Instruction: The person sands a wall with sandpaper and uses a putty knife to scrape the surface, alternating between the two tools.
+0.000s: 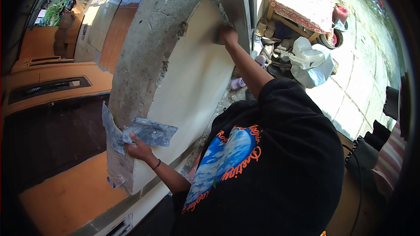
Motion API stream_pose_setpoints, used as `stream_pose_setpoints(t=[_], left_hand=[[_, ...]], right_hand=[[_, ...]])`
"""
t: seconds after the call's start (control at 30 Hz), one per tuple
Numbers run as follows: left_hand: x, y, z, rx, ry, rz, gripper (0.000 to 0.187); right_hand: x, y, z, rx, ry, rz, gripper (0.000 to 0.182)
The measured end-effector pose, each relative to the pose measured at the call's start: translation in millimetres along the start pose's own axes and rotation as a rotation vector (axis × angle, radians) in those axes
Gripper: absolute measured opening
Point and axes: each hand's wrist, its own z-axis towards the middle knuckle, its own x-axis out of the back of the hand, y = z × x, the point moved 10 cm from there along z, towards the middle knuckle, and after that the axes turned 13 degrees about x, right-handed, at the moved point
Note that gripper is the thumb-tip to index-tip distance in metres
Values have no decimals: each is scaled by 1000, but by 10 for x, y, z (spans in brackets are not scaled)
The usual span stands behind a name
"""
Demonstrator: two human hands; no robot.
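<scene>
My left hand (pixel 139 149), thumb on top, grips a flat grey plate (pixel 154 132) smeared with dried putty, at the lower left. A second bent, grey-smeared piece (pixel 113 132) shows just behind it. Stretched far up the wall, my right hand (pixel 228 36) is closed and pressed close to the smooth cream coating (pixel 188 76), near the metal frame (pixel 234 4). Something dark is at its fingers, blurred, and I cannot tell what it is. Beside the coating lies rough, bare grey concrete (pixel 140 48) with a chipped border.
Shoes (pixel 280 50) and a white plastic bag (pixel 310 61) lie on the ground beyond the frame, by a table with a patterned cover (pixel 302 0). A clear plastic cup (pixel 116 181) sits at the wall's lower end. Orange walls (pixel 65 196) stand at left.
</scene>
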Motion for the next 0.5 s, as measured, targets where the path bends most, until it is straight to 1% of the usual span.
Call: stream_pose_setpoints(t=[0.07, 0.1, 0.17, 0.23, 0.27, 0.33, 0.37, 0.43, 0.47, 0.5], left_hand=[[103, 94, -22, -38, 81, -198, 63], [104, 62, -17, -36, 77, -194, 63], [-4, -9, 7, -30, 4, -13, 49], [9, -7, -1, -19, 0, -1, 49], [5, 2, 5, -12, -2, 0, 49], [-30, 3, 41, -18, 3, -17, 49], [-22, -37, 15, -15, -5, -21, 49], [-22, -9, 0, -8, -11, -27, 48], [-10, -6, -4, -6, -15, -32, 48], [12, -31, -27, -4, -13, -25, 48]], right_hand=[[119, -66, 83, 28, 27, -4, 27], [185, -78, 38, -14, 61, 41, 27], [187, -12, 11, -53, 91, 87, 27], [31, 42, 41, 21, -15, 66, 30], [-28, 45, 15, 21, -15, 68, 30], [161, 29, 6, -117, 82, 192, 30], [78, 24, -10, -116, 76, 193, 30], [20, 143, -48, -196, 249, 232, 34], [-13, 178, -60, -195, 246, 235, 34], [-73, 175, -54, -173, 128, 255, 39]])
